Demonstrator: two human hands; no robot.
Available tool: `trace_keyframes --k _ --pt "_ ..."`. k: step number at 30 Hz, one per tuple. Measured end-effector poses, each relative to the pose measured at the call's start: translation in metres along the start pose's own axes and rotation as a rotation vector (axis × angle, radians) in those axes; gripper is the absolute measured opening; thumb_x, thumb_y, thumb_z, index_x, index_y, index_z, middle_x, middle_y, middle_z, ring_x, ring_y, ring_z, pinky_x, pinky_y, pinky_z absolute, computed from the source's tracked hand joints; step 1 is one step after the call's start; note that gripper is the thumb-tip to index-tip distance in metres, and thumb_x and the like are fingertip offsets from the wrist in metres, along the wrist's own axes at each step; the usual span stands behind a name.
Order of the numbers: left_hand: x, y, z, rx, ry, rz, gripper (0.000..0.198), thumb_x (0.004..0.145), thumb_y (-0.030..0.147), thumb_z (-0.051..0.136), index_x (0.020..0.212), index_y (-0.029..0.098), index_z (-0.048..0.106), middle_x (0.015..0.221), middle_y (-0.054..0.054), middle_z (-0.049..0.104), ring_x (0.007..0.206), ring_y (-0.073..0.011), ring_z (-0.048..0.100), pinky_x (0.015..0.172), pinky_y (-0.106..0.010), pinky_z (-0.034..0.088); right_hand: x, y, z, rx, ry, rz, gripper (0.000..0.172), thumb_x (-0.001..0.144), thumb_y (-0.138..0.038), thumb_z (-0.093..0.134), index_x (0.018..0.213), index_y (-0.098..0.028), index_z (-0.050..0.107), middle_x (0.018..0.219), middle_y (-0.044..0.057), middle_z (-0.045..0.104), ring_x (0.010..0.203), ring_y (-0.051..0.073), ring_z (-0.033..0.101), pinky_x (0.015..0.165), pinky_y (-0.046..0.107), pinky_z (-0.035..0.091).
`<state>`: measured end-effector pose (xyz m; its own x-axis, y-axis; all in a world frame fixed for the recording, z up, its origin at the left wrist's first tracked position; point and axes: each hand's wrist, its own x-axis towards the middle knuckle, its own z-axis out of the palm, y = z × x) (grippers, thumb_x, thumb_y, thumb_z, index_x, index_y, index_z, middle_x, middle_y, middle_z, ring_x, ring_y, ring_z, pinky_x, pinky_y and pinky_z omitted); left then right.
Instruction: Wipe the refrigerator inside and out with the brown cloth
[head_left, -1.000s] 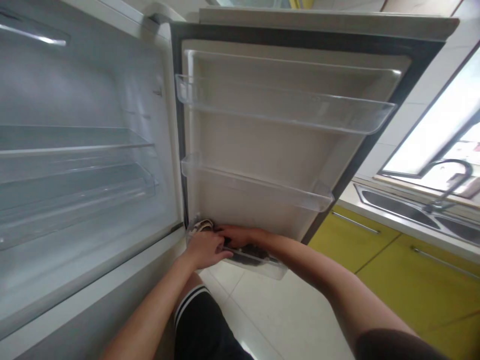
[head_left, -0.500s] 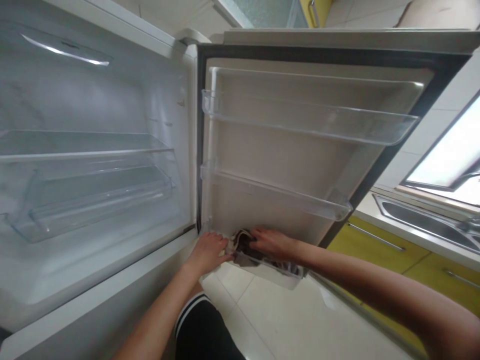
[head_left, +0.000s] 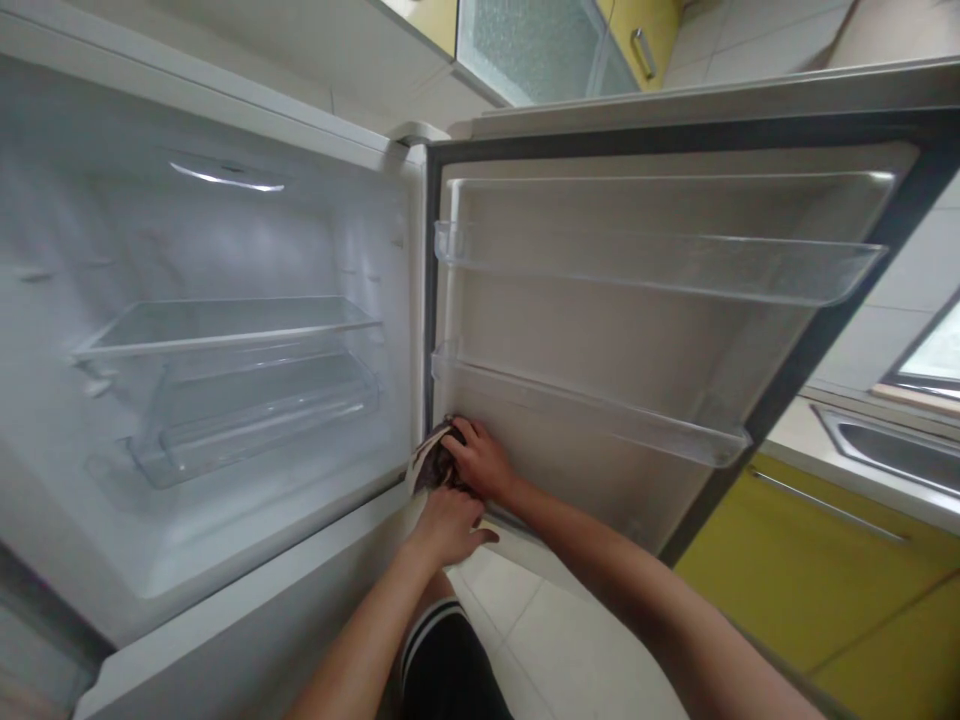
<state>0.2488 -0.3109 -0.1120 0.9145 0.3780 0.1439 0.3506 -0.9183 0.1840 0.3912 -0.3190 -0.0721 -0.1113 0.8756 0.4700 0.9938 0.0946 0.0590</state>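
Note:
An open fridge door (head_left: 622,340) faces me with clear plastic door bins. My right hand (head_left: 484,460) presses a dark, patterned cloth (head_left: 433,462) against the inner corner of the door, just under the middle door bin (head_left: 592,410), fingers curled on the cloth. My left hand (head_left: 448,525) sits directly below it, gripping the rim of the lowest door bin (head_left: 517,535), which is mostly hidden behind both hands.
The fridge interior (head_left: 225,350) at left holds a glass shelf (head_left: 225,322) and a clear drawer (head_left: 255,410). The top door bin (head_left: 660,265) is bare. Yellow cabinets (head_left: 840,580) and a steel sink (head_left: 892,450) stand at right. White floor tiles (head_left: 562,660) lie below.
My right hand has carried the cloth from inside the lowest door bin up and left to the door's inner corner. The left hand stayed on the bin. The view has tilted upward.

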Motion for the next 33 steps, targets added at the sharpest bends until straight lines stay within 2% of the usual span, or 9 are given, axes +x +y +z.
trace_keyframes --k 2,8,13,17,22,25,27,30,33 --pt "0.001 0.001 0.001 -0.004 0.006 0.002 0.046 0.096 0.066 0.065 0.095 0.023 0.082 0.1 -0.013 0.083 0.1 -0.0333 0.077 0.087 -0.041 0.052 0.007 0.006 -0.016 0.013 0.013 -0.033 0.039 0.1 -0.019 0.059 0.136 -0.027 0.07 0.149 0.011 0.058 0.132 0.028 0.053 0.1 0.036 0.058" --pt "0.002 0.004 0.001 -0.011 0.008 -0.004 0.046 0.097 0.065 0.064 0.094 0.022 0.079 0.101 -0.012 0.082 0.1 -0.0317 0.077 0.088 -0.041 0.052 0.035 0.001 -0.025 0.163 0.404 0.199 0.045 0.094 -0.007 0.058 0.132 -0.024 0.074 0.142 0.011 0.063 0.125 0.027 0.059 0.113 0.042 0.052" --pt "-0.001 0.001 -0.001 0.001 0.02 -0.013 0.043 0.093 0.063 0.07 0.091 0.022 0.08 0.098 -0.012 0.082 0.099 -0.033 0.077 0.088 -0.042 0.051 0.014 0.023 -0.034 -0.007 0.163 -0.17 0.038 0.106 -0.016 0.054 0.137 -0.025 0.072 0.154 0.012 0.06 0.138 0.029 0.053 0.116 0.045 0.053" --pt "-0.003 -0.001 -0.002 0.007 0.018 -0.013 0.041 0.094 0.061 0.07 0.091 0.022 0.079 0.098 -0.012 0.082 0.099 -0.0328 0.077 0.088 -0.042 0.051 -0.052 0.057 -0.067 -0.126 0.13 -0.189 0.036 0.108 -0.018 0.052 0.137 -0.024 0.073 0.155 0.012 0.061 0.14 0.03 0.054 0.116 0.05 0.054" --pt "-0.002 0.004 0.0 -0.01 0.027 -0.003 0.041 0.096 0.06 0.067 0.09 0.021 0.077 0.1 -0.011 0.081 0.102 -0.0332 0.076 0.088 -0.043 0.049 -0.181 0.086 -0.101 -0.383 0.345 0.095 0.041 0.1 -0.009 0.053 0.128 -0.026 0.078 0.151 0.011 0.064 0.135 0.03 0.057 0.111 0.047 0.059" --pt "0.001 0.008 0.002 -0.024 0.044 0.005 0.038 0.098 0.057 0.065 0.091 0.021 0.076 0.1 -0.01 0.081 0.103 -0.0329 0.075 0.09 -0.043 0.049 -0.216 0.09 -0.113 -0.47 0.422 0.284 0.042 0.095 -0.008 0.053 0.126 -0.023 0.078 0.152 0.013 0.061 0.132 0.03 0.057 0.109 0.049 0.059" --pt "0.004 0.01 0.004 -0.028 0.051 0.009 0.037 0.099 0.056 0.064 0.091 0.021 0.075 0.1 -0.009 0.08 0.103 -0.0326 0.075 0.091 -0.044 0.048 -0.203 0.086 -0.112 -0.465 0.491 0.385 0.041 0.097 -0.011 0.052 0.128 -0.022 0.077 0.151 0.015 0.06 0.132 0.031 0.056 0.109 0.051 0.059" --pt "0.008 0.012 0.006 -0.024 0.052 0.007 0.037 0.099 0.056 0.064 0.092 0.022 0.075 0.102 -0.01 0.081 0.104 -0.0324 0.075 0.092 -0.044 0.048 -0.145 0.071 -0.096 -0.368 0.523 0.391 0.044 0.1 -0.013 0.051 0.138 -0.021 0.072 0.152 0.017 0.056 0.133 0.032 0.052 0.113 0.053 0.054" --pt "0.011 0.013 0.008 -0.008 0.047 -0.013 0.037 0.098 0.056 0.065 0.093 0.022 0.076 0.102 -0.012 0.081 0.105 -0.0336 0.075 0.094 -0.044 0.047 -0.083 0.055 -0.071 -0.265 0.344 0.21 0.05 0.099 -0.018 0.059 0.149 -0.021 0.064 0.165 0.017 0.045 0.141 0.034 0.045 0.119 0.052 0.05"
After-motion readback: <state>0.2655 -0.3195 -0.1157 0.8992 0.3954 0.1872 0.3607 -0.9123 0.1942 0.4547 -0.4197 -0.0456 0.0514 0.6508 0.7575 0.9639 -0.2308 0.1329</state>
